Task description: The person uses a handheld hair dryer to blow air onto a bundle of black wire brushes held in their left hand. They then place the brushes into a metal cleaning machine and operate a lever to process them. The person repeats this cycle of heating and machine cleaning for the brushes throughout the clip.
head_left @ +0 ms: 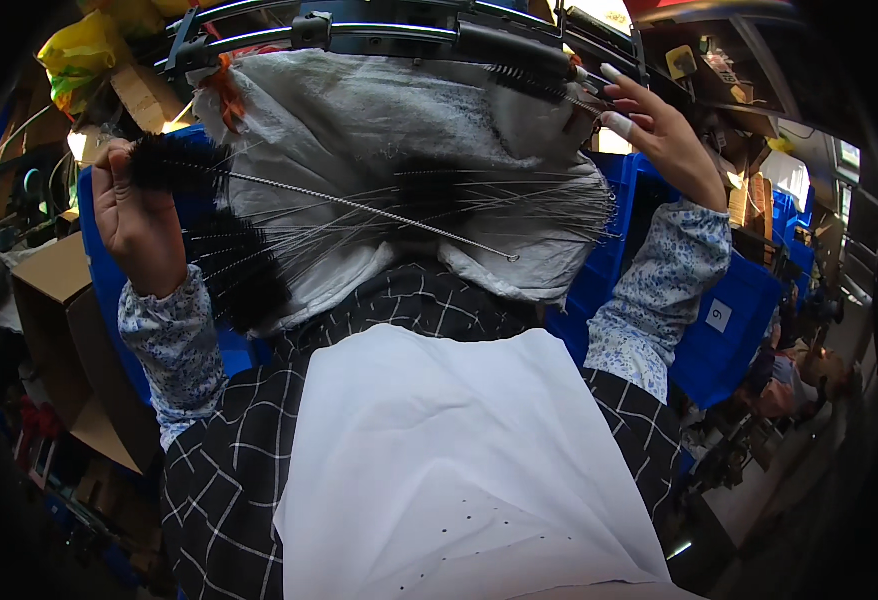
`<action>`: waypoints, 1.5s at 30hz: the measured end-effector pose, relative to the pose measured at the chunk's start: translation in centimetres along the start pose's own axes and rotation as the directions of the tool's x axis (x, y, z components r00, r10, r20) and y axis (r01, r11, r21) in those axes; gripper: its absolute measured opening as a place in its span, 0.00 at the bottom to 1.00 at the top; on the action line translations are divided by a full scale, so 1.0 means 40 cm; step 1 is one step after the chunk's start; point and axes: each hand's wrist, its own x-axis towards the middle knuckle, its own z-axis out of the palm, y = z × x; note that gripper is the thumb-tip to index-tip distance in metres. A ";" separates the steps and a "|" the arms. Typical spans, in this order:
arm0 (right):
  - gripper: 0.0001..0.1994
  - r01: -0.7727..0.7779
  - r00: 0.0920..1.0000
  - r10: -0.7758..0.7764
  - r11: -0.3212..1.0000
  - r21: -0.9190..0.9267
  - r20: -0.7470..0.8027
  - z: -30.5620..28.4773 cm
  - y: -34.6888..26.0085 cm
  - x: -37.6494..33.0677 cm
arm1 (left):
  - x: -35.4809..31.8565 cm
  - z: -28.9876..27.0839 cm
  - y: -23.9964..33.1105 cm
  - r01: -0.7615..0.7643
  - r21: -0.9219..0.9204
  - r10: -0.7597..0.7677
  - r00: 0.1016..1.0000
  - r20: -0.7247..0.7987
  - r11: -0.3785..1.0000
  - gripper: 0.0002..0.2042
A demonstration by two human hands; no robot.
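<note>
My left hand [139, 220] is closed round the bristle end of a black wire brush [179, 163]. The brush's twisted wire stem slants right across my lap and ends in a small loop. Up at the right, my right hand [664, 135], white tape on some fingertips, pinches the wire end of a second, slimmer black brush [529, 83] beside the dark metal bar. Below lies a pile of similar brushes [519, 205] on a whitish cloth [339, 110], many loops toward the right. More black bristle heads [239, 270] bunch under my left forearm.
A dark machine frame with metal rails [379, 32] runs across the far edge. Blue crates [729, 330] flank me, and an open cardboard box [64, 310] stands at left. A yellow bag [79, 55] sits far left. Orange ties [224, 95] hang by the cloth.
</note>
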 end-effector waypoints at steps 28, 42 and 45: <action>0.12 -0.126 0.682 -0.253 0.883 -0.451 -0.686 0.183 0.005 0.362 | -0.160 0.017 -0.146 -0.732 0.627 -0.778 0.548 0.308 -0.268 0.24; 0.14 -0.091 0.741 -0.252 0.881 -0.465 -0.622 0.164 0.017 0.443 | -0.101 -0.083 -0.032 -0.146 0.989 0.010 0.989 0.146 0.003 0.13; 0.15 -0.048 0.755 -0.270 0.886 -0.461 -0.597 0.154 0.034 0.464 | -0.097 -0.099 -0.032 -0.086 0.953 -0.068 0.992 0.110 0.290 0.10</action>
